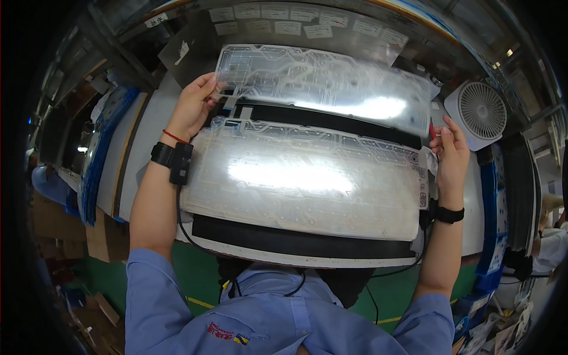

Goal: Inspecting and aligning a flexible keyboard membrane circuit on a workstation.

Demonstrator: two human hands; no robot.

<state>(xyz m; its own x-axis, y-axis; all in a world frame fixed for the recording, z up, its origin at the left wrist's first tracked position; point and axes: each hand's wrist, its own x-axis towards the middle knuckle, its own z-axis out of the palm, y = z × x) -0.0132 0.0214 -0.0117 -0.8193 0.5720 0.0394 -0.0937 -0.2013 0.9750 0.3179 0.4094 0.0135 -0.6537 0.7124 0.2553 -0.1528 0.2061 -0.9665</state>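
Note:
A clear plastic sheet printed with fine circuit traces is at the far side of the table, slanting down to the right. My left hand pinches its left edge between thumb and fingers. At its right end is my right hand, fingers curled around a small red object whose kind I cannot make out. Whether these fingers also touch the sheet is unclear. Nearer to me lies a stack of similar translucent circuit sheets, with bright glare across its middle.
Black strips show under and behind the stack on the white table. A white fan stands at the back right. Blue-edged piles flank the left side. Paper labels line the grey panel behind. A cable hangs by my left forearm.

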